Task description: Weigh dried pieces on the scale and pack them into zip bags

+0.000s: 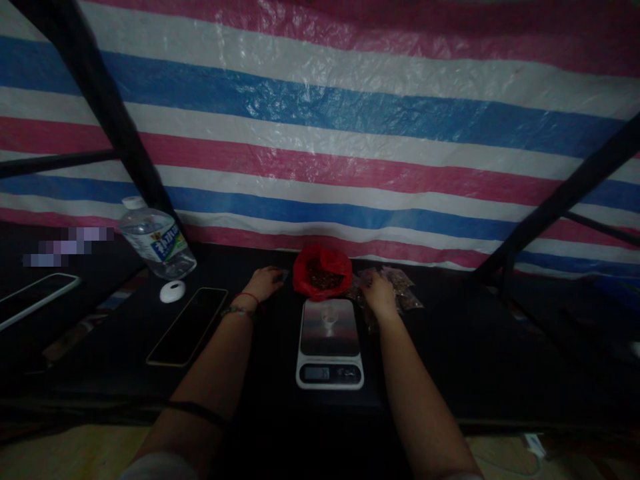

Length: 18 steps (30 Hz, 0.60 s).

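Note:
My left hand [266, 283], with a red string and a bracelet at its wrist, is low over the black table left of the red plastic bag. Its fingers are drawn together at a small, faintly shiny thing too dim to name. Right of the red bag, my right hand [380, 295] closes its fingers on a small clear plastic bag, partly hidden by the hand. More small filled plastic bags [403, 287] lie beside it. The open red plastic bag [321, 272] holds dark brown bits. In front of it stands a digital kitchen scale [330, 343] with a small clear object [329, 316] on its plate.
A phone [189, 327], a white round-edged case [173, 291] and a large clear bottle [157, 243] are on the left. Another phone [37, 297] lies farther left. Dark metal bars [115, 127] slant at both sides before a striped plastic sheet [320, 160].

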{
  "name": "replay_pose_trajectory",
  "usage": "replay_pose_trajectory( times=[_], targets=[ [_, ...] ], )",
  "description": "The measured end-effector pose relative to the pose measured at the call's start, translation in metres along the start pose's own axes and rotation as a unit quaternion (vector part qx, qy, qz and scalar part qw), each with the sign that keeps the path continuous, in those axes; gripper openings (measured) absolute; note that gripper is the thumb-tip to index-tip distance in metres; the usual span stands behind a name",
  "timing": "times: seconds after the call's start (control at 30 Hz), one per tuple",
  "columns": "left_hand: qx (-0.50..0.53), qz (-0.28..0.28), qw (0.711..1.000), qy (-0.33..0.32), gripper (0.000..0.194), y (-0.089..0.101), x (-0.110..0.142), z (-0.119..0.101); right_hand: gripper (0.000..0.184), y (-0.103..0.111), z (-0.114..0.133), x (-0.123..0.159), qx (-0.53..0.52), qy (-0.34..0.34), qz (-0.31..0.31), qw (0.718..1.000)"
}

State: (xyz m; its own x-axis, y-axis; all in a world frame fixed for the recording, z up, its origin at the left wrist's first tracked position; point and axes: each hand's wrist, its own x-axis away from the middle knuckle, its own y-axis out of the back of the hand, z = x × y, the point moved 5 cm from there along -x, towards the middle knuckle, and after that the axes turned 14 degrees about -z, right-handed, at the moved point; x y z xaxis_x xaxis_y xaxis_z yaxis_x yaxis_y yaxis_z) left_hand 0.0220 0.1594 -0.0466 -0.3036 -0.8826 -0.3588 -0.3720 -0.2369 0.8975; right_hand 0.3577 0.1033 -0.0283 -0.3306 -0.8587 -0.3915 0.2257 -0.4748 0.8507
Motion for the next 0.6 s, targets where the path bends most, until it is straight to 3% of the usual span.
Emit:
replay_pose_trajectory(
  times=[0.17,0.23,0.3,0.37,0.43,0.6],
  targets=[
    [0.039,0.002,0.999,0.008,0.053,-0.001,0.002,0.003,0.064,0.011,0.003,-0.002,-0.097,0.006,-0.100,0.990],
    [0.036,-0.039,0.998,0.018,0.053,0.003,0.001,0.000,0.059,0.019,0.006,-0.002,-0.137,0.014,-0.154,0.978],
    [0.042,-0.126,0.991,0.028,0.047,0.015,-0.002,-0.008,0.054,0.030,0.010,0.000,-0.187,0.030,-0.216,0.958],
    [0.077,-0.222,0.972,0.018,0.036,0.030,-0.002,-0.023,0.049,0.041,0.017,0.006,-0.243,0.059,-0.267,0.931],
    [0.129,-0.270,0.954,-0.021,0.030,0.040,0.000,-0.046,0.047,0.049,0.028,0.014,-0.289,0.104,-0.287,0.907],
    [0.231,-0.246,0.931,-0.142,0.027,0.042,0.012,-0.108,0.043,0.050,0.064,0.037,-0.332,0.224,-0.251,0.881]
  ],
)
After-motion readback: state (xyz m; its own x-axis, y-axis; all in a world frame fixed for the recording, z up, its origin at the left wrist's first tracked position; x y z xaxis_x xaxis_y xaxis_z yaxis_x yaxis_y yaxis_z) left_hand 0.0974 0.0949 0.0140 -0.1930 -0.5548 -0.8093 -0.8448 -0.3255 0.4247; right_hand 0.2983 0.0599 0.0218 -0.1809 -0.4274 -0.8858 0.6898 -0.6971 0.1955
